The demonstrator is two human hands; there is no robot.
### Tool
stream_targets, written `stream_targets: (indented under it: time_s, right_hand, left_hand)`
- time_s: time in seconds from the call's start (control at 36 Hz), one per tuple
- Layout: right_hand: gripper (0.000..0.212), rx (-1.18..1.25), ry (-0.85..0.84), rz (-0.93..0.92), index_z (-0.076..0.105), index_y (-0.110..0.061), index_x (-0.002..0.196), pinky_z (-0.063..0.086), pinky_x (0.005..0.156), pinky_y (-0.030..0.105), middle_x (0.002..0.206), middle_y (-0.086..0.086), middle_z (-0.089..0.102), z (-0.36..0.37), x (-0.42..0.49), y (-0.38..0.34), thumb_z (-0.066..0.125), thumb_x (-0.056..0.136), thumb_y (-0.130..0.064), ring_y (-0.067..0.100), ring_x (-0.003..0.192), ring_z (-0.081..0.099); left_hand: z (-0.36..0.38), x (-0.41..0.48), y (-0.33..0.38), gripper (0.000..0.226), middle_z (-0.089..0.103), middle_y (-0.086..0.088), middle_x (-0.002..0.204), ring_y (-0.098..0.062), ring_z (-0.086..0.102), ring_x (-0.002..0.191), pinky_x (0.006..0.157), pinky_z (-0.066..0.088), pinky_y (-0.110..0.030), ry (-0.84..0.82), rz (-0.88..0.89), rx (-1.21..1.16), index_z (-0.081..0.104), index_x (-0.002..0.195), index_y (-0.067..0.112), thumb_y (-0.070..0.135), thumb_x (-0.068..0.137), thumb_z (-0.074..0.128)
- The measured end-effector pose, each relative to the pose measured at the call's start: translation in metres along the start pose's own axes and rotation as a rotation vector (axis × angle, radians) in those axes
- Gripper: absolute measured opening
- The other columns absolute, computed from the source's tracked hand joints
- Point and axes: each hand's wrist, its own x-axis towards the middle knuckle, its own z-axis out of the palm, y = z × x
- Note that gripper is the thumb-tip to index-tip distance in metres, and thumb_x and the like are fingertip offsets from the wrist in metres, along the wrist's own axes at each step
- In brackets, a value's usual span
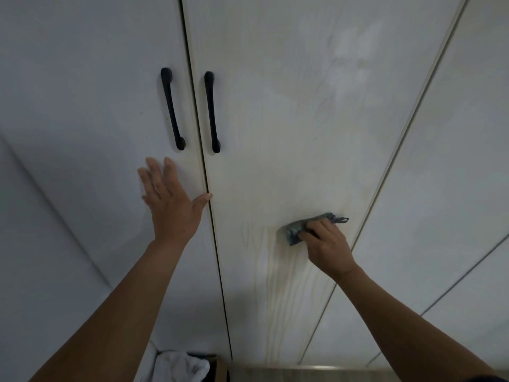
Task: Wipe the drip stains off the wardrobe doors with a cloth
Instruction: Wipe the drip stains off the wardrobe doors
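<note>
Two pale wood-grain wardrobe doors fill the view, the left door (91,111) and the right door (289,133), split by a dark gap. My right hand (326,245) grips a folded blue-grey cloth (297,230) and presses it on the lower part of the right door. Faint vertical drip streaks (278,285) run down the door below the cloth. My left hand (169,201) lies flat on the left door with fingers spread, just below the handles, its thumb reaching the gap.
Two black bar handles (173,108) (212,111) flank the gap between the doors. A further panel (451,188) stands to the right. At the bottom, a white cloth (179,366) lies in a dark box beside a wooden ledge (303,374).
</note>
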Motion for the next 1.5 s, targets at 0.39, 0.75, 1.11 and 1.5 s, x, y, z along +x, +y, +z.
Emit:
stream_targets:
  time_s: [0.39,0.75,1.11,1.5]
  right_hand:
    - [0.016,-0.059,0.623,0.267,0.07,0.002,0.092,0.04,0.077,0.035,0.091,0.023,0.059,-0.114,0.1,0.046,0.059,0.085,0.01,0.033,0.087,0.052]
    - [0.011,-0.059,0.108,0.124,0.07,-0.002,0.092,0.046,0.063,0.044,0.089,0.017,0.06,-0.033,-0.018,0.05,0.064,0.085,0.005,0.033,0.076,0.051]
    - [0.013,-0.049,0.328,0.253,0.07,0.005,0.091,0.041,0.075,0.037,0.092,0.021,0.064,-0.031,0.001,0.045,0.059,0.088,0.011,0.036,0.083,0.056]
    - [0.02,0.279,0.334,0.912,0.063,0.004,0.104,0.035,0.074,0.009,0.096,0.014,0.055,-0.012,-0.038,-0.004,0.061,0.087,0.014,0.008,0.088,0.043]
  left_hand:
    - [-0.001,-0.001,0.001,0.115,-0.018,-0.021,0.168,-0.042,-0.019,0.154,0.12,0.0,-0.067,0.009,0.012,-0.011,-0.006,0.163,0.009,0.064,0.088,0.06]
    - [-0.001,-0.002,0.001,0.114,-0.02,-0.021,0.168,-0.041,-0.02,0.154,0.12,-0.006,-0.062,0.005,0.028,-0.014,-0.008,0.163,0.008,0.066,0.087,0.056]
    - [0.003,-0.001,0.0,0.114,-0.018,-0.025,0.167,-0.045,-0.019,0.153,0.121,-0.003,-0.062,0.035,0.07,-0.009,-0.006,0.163,0.005,0.068,0.088,0.053]
    - [0.0,-0.001,0.001,0.115,-0.021,-0.022,0.167,-0.043,-0.021,0.154,0.121,-0.002,-0.065,0.006,0.046,-0.031,-0.008,0.162,0.008,0.072,0.086,0.05]
